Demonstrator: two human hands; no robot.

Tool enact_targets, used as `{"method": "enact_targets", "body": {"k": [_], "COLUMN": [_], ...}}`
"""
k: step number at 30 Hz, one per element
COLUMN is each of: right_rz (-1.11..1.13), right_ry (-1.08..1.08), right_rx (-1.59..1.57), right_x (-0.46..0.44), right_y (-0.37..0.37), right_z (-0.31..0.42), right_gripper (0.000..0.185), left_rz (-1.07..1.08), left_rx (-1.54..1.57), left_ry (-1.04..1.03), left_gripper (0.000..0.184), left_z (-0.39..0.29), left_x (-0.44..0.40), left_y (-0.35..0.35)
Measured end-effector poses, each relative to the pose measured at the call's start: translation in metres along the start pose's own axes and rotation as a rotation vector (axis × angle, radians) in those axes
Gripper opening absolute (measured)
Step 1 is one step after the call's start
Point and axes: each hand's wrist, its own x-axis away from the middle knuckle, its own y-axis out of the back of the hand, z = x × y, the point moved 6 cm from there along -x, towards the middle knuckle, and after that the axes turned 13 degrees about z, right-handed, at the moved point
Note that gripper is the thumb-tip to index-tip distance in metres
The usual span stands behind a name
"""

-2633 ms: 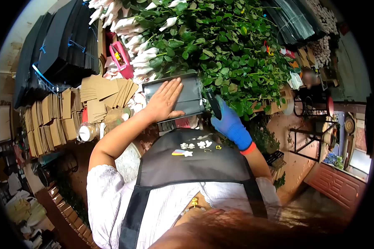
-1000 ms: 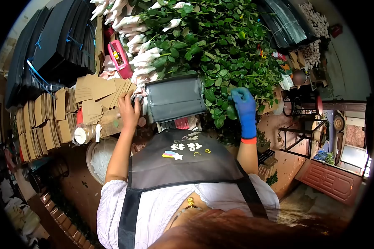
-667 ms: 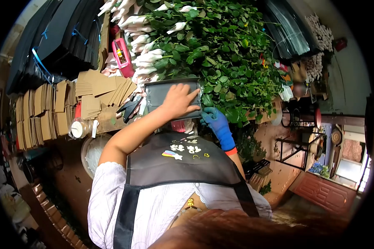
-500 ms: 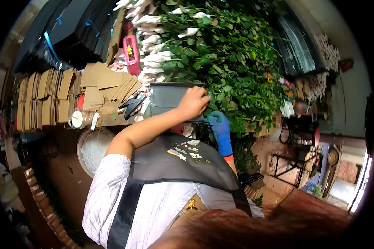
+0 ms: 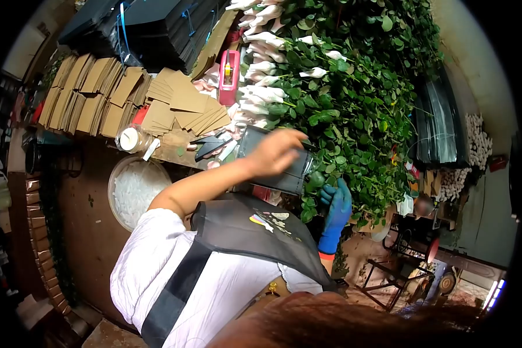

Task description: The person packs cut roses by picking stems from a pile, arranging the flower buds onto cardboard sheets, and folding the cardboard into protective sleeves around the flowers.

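Note:
My left hand [image 5: 276, 152], bare and blurred by motion, is over a dark grey panel [image 5: 293, 185] at the table's front edge. Its fingers look apart and loosely bent, with nothing visible in them. To the right of the panel, my right hand [image 5: 337, 209] wears a blue glove with an orange cuff. The gloved fingers are raised and spread beside the lowest green leaves; whether they touch a leaf is unclear. A large heap of leafy rose stems [image 5: 354, 124] lies beyond, with the flower heads [image 5: 264, 93] in white sleeves on its left side.
Left of the panel are black scissors [image 5: 210, 147], loose cardboard pieces [image 5: 185, 95] and a pink tape dispenser [image 5: 229, 81]. Cardboard stacks [image 5: 69, 107] and a jar [image 5: 130, 139] stand farther left. Below is a tub of white pieces [image 5: 134, 194]. Black sheets [image 5: 162, 35] are stacked behind.
My view has turned, so the scene sits tilted. My hands have moved apart: the left has lifted off the panel's right edge, and the gloved right hand's fingers have straightened and spread.

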Motion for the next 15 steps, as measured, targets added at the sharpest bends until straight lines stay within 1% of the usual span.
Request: {"method": "enact_targets", "body": {"k": [2, 3, 4, 5, 6, 7, 8, 10, 13, 15], "right_rz": [0.057, 0.107, 0.154, 0.133, 0.138, 0.142, 0.146, 0.17, 0.174, 0.168], "right_ry": [-0.063, -0.103, -0.144, -0.186, -0.17, -0.154, -0.138, -0.127, -0.134, -0.131], "right_rx": [-0.021, -0.059, -0.1, -0.024, -0.004, 0.018, 0.042, 0.075, 0.116, 0.163], "right_x": [0.005, 0.007, 0.009, 0.012, 0.012, 0.013, 0.013, 0.013, 0.019, 0.025], "right_y": [-0.008, -0.015, -0.025, -0.036, -0.049, -0.06, -0.067, -0.077, -0.087, -0.09], "right_z": [-0.003, -0.005, -0.008, -0.009, -0.008, -0.006, -0.004, -0.001, 0.005, 0.014], "right_gripper": [0.043, 0.043, 0.043, 0.043, 0.043, 0.043, 0.042, 0.041, 0.04, 0.039], "left_rz": [-0.335, -0.499, -0.572, -0.585, -0.493, -0.368, -0.287, -0.188, -0.188, -0.245], "left_rx": [0.117, 0.104, -0.067, -0.215, -0.347, -0.348, -0.356, -0.166, -0.163, -0.083], "left_ry": [0.348, 0.498, 0.639, 0.751, 0.86, 1.003, 1.059, 1.146, 1.176, 1.092], "left_gripper": [0.022, 0.021, 0.025, 0.033, 0.042, 0.049, 0.051, 0.052, 0.048, 0.042], "left_z": [0.054, 0.085, 0.134, 0.15, 0.207, 0.24, 0.252, 0.291, 0.317, 0.318], "left_x": [0.034, 0.051, 0.077, 0.084, 0.108, 0.117, 0.112, 0.104, 0.094, 0.092], "left_y": [0.052, 0.079, 0.099, 0.12, 0.124, 0.128, 0.131, 0.133, 0.128, 0.129]}}
